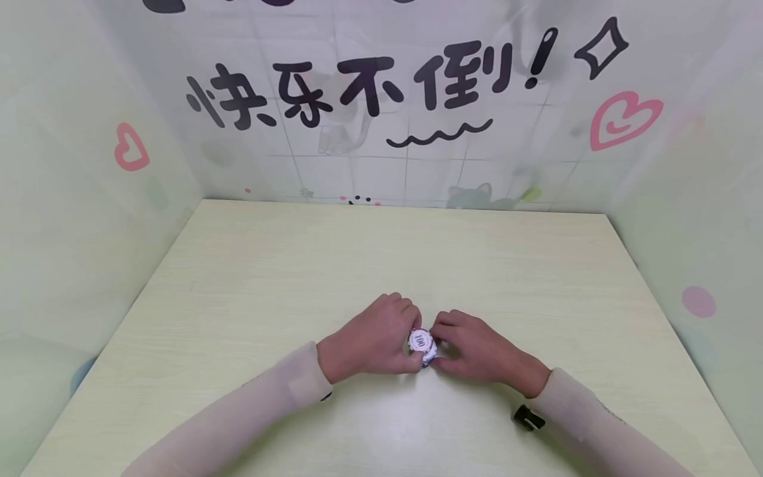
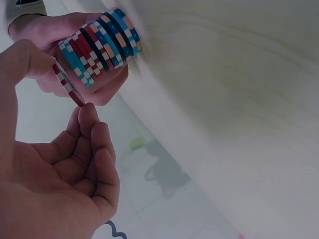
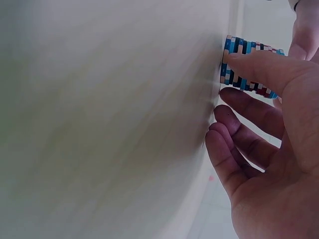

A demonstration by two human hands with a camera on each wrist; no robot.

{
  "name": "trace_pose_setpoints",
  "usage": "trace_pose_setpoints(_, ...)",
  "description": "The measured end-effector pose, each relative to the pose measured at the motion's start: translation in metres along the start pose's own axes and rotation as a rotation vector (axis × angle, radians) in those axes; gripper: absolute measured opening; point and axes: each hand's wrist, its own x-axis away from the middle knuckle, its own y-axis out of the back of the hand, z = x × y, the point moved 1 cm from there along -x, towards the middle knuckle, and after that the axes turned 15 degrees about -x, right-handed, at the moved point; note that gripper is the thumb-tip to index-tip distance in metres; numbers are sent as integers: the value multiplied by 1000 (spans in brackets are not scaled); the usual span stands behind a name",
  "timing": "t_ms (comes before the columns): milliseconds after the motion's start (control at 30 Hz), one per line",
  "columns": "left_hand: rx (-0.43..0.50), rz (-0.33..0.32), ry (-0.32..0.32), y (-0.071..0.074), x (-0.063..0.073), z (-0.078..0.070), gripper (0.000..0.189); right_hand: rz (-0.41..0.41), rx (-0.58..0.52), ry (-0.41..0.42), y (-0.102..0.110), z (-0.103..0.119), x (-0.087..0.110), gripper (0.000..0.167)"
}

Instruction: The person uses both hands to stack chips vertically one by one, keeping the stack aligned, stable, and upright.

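Observation:
My left hand (image 1: 381, 339) pinches a single poker chip (image 1: 420, 340) between thumb and fingertips; its face is marked 100. From the left wrist view this chip's red and white edge (image 2: 68, 83) is seen tilted, just beyond the end of the stack. The upright stack of poker chips (image 2: 99, 46) stands on the table, with teal, red, black and blue bands. My right hand (image 1: 479, 348) holds the stack, its thumb along one side in the right wrist view. In the head view the held chip and hands hide most of the stack (image 1: 429, 356).
The pale wooden table (image 1: 286, 265) has a printed curtain (image 1: 381, 165) behind it and more curtain at both sides. A black clip-like piece (image 1: 528, 419) shows under the right sleeve (image 1: 596, 417).

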Motion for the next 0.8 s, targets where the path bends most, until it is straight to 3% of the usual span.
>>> trace_pose_setpoints(400, -95, -35, -41, -3, 0, -6, 29, 15, -15, -19, 0, 0, 1, 27)
trace_pose_setpoints(800, -120, -54, -61, -6, 1, -6, 30, 12, -16, -19, 1, 3, 1, 28)
